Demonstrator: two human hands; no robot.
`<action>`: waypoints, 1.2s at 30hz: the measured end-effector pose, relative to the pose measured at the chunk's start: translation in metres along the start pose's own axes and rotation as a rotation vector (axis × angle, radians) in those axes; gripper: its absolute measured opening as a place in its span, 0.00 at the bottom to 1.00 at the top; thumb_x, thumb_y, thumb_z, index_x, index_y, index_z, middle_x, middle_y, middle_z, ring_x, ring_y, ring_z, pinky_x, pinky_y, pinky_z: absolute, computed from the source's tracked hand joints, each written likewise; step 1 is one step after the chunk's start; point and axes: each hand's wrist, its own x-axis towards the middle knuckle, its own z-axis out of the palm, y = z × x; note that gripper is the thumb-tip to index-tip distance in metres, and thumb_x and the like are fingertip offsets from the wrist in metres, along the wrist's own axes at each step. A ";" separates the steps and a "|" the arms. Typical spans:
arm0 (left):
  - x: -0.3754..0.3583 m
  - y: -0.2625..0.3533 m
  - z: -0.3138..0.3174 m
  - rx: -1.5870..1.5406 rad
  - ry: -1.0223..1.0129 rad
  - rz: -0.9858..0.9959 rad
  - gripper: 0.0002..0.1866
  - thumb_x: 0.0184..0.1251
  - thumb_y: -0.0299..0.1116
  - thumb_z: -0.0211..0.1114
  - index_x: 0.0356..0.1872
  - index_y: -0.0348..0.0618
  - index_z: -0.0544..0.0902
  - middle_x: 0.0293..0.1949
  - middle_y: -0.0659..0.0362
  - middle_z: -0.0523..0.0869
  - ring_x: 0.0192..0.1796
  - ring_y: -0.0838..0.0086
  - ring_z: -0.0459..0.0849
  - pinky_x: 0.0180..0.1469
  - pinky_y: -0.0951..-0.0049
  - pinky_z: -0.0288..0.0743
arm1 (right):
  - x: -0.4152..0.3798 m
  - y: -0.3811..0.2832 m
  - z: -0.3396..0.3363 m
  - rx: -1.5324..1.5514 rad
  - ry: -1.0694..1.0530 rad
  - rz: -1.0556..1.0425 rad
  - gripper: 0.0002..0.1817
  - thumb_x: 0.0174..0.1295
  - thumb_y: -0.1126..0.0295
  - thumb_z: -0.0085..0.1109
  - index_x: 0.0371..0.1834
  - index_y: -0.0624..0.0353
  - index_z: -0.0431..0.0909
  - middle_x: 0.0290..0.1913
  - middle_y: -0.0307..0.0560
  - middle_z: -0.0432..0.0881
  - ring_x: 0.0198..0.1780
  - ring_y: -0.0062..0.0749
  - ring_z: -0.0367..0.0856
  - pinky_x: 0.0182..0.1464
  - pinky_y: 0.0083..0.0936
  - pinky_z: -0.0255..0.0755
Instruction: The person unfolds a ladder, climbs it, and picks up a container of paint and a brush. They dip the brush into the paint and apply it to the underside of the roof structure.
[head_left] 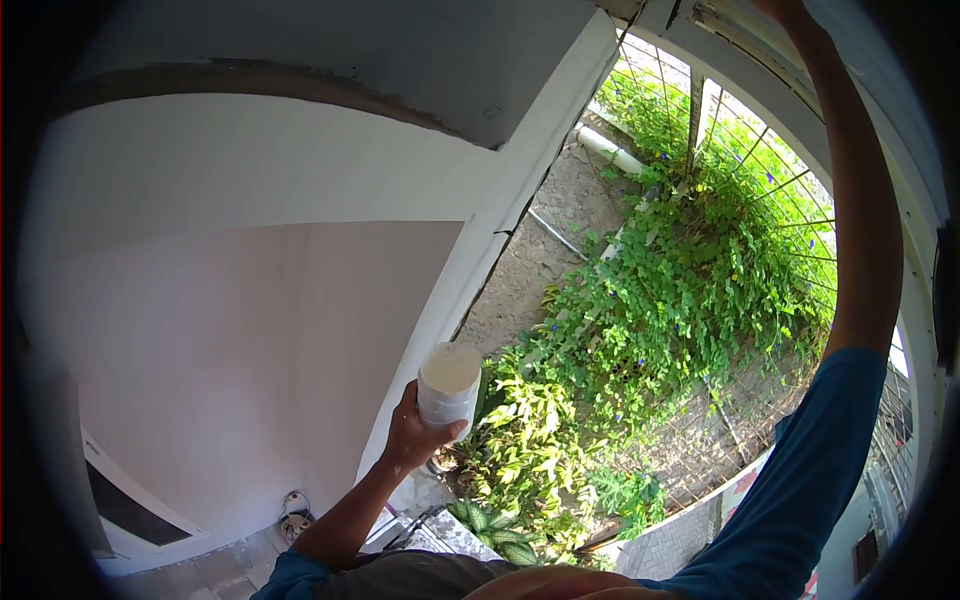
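My left hand [425, 432] is closed around a white cylindrical container [448, 395], thumb across its near side. The container is held upright and its open top shows pale, cream-white contents. My right arm [865, 200] stretches up along the right side, its blue sleeve bunched near the elbow. Just the base of my right hand [781, 8] shows at the top edge beside the white frame [760, 55]; its fingers are cut off by the view.
A white post [425, 330] and pale wall [230, 340] stand left, below a grey overhead slab [330, 50]. Beyond the opening grow green climbing plants [690, 290] along a wire fence [800, 175]. Tiled floor [225, 575] lies below, with a white-framed dark panel [130, 505] nearby.
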 end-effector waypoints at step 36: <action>-0.016 0.011 0.006 -0.010 -0.031 0.033 0.46 0.50 0.43 0.85 0.67 0.36 0.68 0.55 0.48 0.85 0.55 0.62 0.87 0.59 0.61 0.83 | -0.053 -0.049 0.035 0.296 0.015 0.175 0.10 0.66 0.70 0.63 0.41 0.68 0.83 0.34 0.57 0.88 0.29 0.43 0.87 0.37 0.38 0.81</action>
